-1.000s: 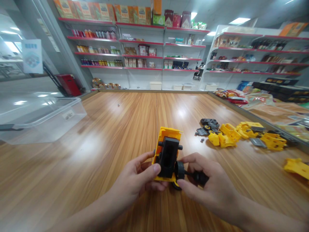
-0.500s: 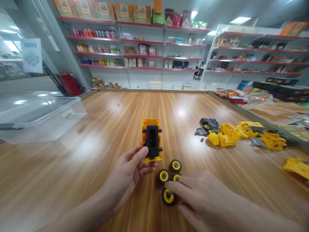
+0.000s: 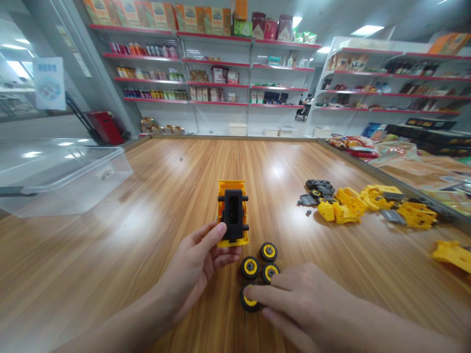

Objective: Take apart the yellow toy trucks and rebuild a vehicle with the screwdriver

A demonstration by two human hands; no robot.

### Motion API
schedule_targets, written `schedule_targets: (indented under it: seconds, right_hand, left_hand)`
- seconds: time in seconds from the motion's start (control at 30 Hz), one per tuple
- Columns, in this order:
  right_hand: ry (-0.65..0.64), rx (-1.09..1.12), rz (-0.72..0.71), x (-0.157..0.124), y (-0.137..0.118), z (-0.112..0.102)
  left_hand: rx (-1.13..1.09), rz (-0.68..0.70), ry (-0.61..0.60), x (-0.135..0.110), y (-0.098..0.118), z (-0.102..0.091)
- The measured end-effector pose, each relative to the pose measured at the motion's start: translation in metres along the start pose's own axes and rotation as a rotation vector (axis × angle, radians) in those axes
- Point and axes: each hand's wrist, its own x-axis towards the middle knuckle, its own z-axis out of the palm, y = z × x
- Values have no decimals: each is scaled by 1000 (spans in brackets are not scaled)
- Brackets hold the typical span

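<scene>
My left hand (image 3: pixel 206 252) holds a yellow and black toy vehicle body (image 3: pixel 233 213) up above the table, thumb pressed on its black underside. Short black axle stubs stick out from the sides of that underside. My right hand (image 3: pixel 294 299) reaches over a cluster of loose toy wheels with black tyres and yellow hubs. Its index fingertip rests on the nearest wheel (image 3: pixel 246 304), covering part of the hub, and the thumb is apart. Beyond the finger lie a left wheel (image 3: pixel 250 267), a far wheel (image 3: pixel 269 252) and a right wheel (image 3: pixel 270 273).
Yellow toy parts (image 3: pixel 348 205) and dark pieces (image 3: pixel 319 187) lie in a heap at the right. Another yellow part (image 3: pixel 452 256) is at the right edge. A clear plastic box (image 3: pixel 81 184) stands at the left. Packaged goods (image 3: pixel 353 144) sit beyond the table's right rim.
My right index finger has moved left onto the nearest wheel, which has shifted slightly left. The right wheel is less covered by the hand. My left hand keeps its grip on the body.
</scene>
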Motion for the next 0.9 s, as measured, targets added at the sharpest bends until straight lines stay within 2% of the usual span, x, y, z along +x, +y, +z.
schedule_targets:
  seconds: [0.33, 0.47, 0.6, 0.7, 0.9]
  right_hand:
    - [179, 15, 52, 1, 12, 11]
    - [208, 79, 95, 2, 11, 10]
    - [302, 289, 132, 3, 8, 5]
    - [416, 402, 121, 3, 10, 5]
    - [526, 514, 214, 0, 10, 2]
  left_hand:
    - [-241, -143, -86, -1, 6, -4]
    - [-316, -112, -182, -1, 8, -8]
    - [-234, -13, -187, 3, 8, -18]
    - [-153, -1, -165, 7, 9, -23]
    - [-95, -26, -234, 2, 11, -13]
